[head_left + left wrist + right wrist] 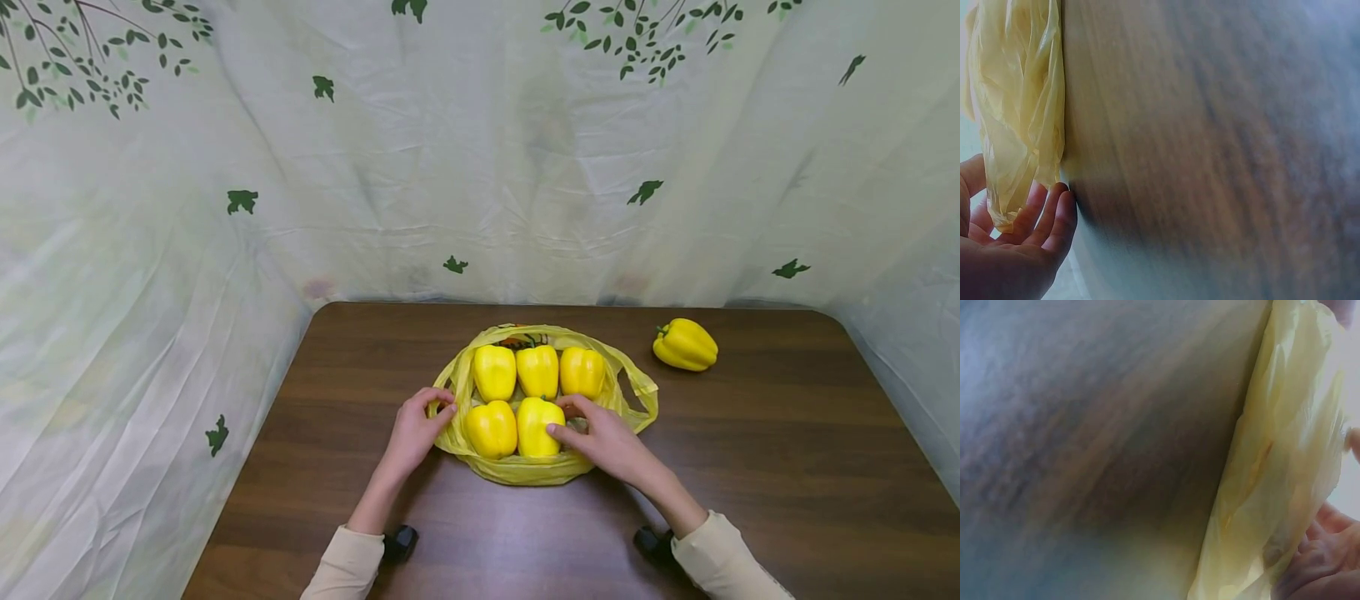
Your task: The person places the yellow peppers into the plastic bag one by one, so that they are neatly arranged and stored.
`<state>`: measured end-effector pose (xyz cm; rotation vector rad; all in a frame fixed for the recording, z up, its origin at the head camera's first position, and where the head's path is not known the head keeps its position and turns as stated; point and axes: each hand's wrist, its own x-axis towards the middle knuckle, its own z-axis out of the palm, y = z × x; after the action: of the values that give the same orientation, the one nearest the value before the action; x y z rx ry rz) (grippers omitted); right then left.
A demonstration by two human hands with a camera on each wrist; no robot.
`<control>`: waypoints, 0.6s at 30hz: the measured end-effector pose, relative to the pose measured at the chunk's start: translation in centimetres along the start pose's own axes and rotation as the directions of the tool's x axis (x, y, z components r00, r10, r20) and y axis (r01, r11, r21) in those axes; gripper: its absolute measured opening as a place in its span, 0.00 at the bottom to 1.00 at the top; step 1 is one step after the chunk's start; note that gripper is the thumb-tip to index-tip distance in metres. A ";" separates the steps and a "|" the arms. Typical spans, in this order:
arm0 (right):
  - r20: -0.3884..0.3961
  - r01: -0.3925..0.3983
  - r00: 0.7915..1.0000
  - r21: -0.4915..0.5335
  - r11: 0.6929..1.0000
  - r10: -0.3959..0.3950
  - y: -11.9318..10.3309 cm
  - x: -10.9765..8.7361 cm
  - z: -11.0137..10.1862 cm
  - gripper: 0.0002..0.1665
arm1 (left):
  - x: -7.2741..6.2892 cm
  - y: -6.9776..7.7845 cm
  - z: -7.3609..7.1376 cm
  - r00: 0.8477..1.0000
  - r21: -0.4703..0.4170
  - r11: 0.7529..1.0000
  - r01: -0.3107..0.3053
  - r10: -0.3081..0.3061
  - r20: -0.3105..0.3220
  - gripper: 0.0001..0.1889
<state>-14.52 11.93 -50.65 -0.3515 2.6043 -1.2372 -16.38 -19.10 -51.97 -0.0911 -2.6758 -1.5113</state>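
A yellow plastic bag [525, 473] lies open on the table, its rim spread around several yellow bell peppers. Three stand in the back row, among them the middle bell pepper [537, 372]; two are in front. My left hand [417, 427] pinches the bag's left rim between thumb and fingers; the left wrist view shows the bag's film [1019, 100] between them. With thumb and fingers, my right hand [606, 435] holds the front right bell pepper [536, 427] inside the bag. In the right wrist view, the bag's side [1272, 462] hides that pepper.
Another yellow bell pepper [686, 345] lies on its side at the back right of the brown wooden table [787, 467]. A bag handle loop [642, 392] sticks out to the right. Behind the table hangs a pale leaf-print curtain [487, 167].
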 end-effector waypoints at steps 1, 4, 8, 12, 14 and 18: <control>0.001 -0.004 1.000 -0.004 1.000 0.004 -0.1 0.0 0.0 0.34 | 0.0 0.0 0.0 1.000 -0.002 1.000 0.004 -0.004 0.002 0.06; 0.003 -0.014 1.000 -0.015 1.000 0.014 -0.2 -0.1 -0.1 0.34 | 0.0 0.1 0.0 1.000 -0.006 1.000 0.017 -0.017 0.007 0.06; 0.005 -0.012 1.000 -0.023 1.000 0.012 -0.3 -0.1 -0.1 0.34 | 0.0 0.2 -0.1 1.000 -0.002 1.000 0.019 -0.019 0.010 0.06; 0.012 0.001 1.000 -0.032 0.999 -0.001 -0.4 -0.2 -0.1 0.34 | -0.1 0.2 -0.1 1.000 -0.001 1.000 0.020 -0.020 0.013 0.06; 0.017 0.002 1.000 -0.032 1.000 -0.001 -0.4 -0.2 -0.2 0.34 | -0.1 0.2 -0.1 1.000 -0.002 1.000 0.022 -0.022 0.016 0.06; 0.029 -0.008 1.000 -0.006 1.000 0.008 -0.4 -0.3 -0.6 0.32 | -0.1 0.2 -0.1 0.999 -0.003 1.000 0.024 -0.024 0.021 0.06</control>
<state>-14.33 12.17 -49.93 -0.3575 2.5827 -1.2137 -16.27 -19.11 -51.72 -0.0759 -2.7003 -1.5302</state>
